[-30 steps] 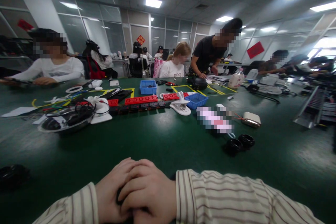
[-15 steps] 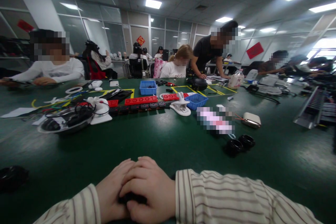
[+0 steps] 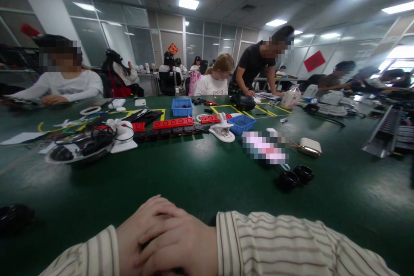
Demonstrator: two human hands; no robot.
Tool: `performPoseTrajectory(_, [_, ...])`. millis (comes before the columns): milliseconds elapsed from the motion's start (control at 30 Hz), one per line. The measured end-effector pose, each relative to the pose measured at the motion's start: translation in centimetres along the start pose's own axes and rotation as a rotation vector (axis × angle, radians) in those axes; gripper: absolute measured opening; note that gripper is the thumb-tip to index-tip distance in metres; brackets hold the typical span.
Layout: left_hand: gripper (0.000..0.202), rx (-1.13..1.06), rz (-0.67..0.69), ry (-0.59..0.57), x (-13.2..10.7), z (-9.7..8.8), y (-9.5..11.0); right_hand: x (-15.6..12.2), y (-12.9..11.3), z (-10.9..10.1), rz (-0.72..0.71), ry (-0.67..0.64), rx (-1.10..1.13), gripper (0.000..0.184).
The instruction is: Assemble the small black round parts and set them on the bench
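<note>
At the near table edge my right hand (image 3: 187, 239) lies across my left hand (image 3: 136, 226), both closed, with the right fingers bent over the left ones. Dark patches show between and below the fingers, so a black thing may be in them, but its kind is hidden. Striped cuffs cover both wrists. Off to the left rests a black rounded object (image 3: 15, 219), cut by the frame edge. To the right stand two black ring-shaped parts (image 3: 290, 178), side by side and apart from my hands.
Across the green table (image 3: 200, 181) runs a row of red and black socket strips (image 3: 173, 124). Nearby are a blue bin (image 3: 181, 108), another blue basket (image 3: 242, 125), a white clip (image 3: 221, 131), a metal bowl (image 3: 79, 157) and a beige case (image 3: 309, 147). Several people are around other places.
My right fingers have slid further over my left hand and dipped lower. The black thing seen under the right palm is now mostly covered. Objects on the table stay put.
</note>
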State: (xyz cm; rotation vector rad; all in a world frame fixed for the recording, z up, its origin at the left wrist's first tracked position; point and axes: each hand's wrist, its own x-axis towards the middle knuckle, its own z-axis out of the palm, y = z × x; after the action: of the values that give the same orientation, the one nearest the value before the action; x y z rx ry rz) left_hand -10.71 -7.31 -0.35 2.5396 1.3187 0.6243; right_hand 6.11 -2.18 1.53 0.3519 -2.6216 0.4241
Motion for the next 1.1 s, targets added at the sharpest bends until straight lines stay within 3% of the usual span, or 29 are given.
performPoseTrajectory(233, [0.083, -0.142, -0.025, -0.019, 0.1, -0.4, -0.4, -0.1, -0.4, 0.1, 0.384, 0.382, -0.044, 0.042])
performPoseTrajectory(400, [0.059, -0.128, -0.042, -0.015, 0.3, -0.6, -0.2, 0.1, -0.3, 0.3, 0.478, 0.318, -0.105, 0.042])
performPoseTrajectory(567, [0.040, -0.063, -0.036, 0.005, 0.3, -0.4, 0.0, 0.2, -0.3, 0.1, 0.457, 0.206, -0.121, 0.032])
performPoseTrajectory(867, [0.062, 0.015, 0.001, 0.016, -0.2, 0.5, -0.2, 0.2, -0.3, -0.3, 0.109, 0.090, -0.043, 0.012])
performPoseTrajectory(933, [0.069, 0.008, 0.013, 0.013, -0.2, 0.5, -0.4, 0.2, -0.3, -0.2, 0.106, 0.141, -0.053, 0.020])
performPoseTrajectory(1100, [0.077, -0.072, -0.031, 0.021, -0.1, 0.1, -0.4, 0.2, -0.3, 0.3, 0.307, 0.379, -0.070, 0.040])
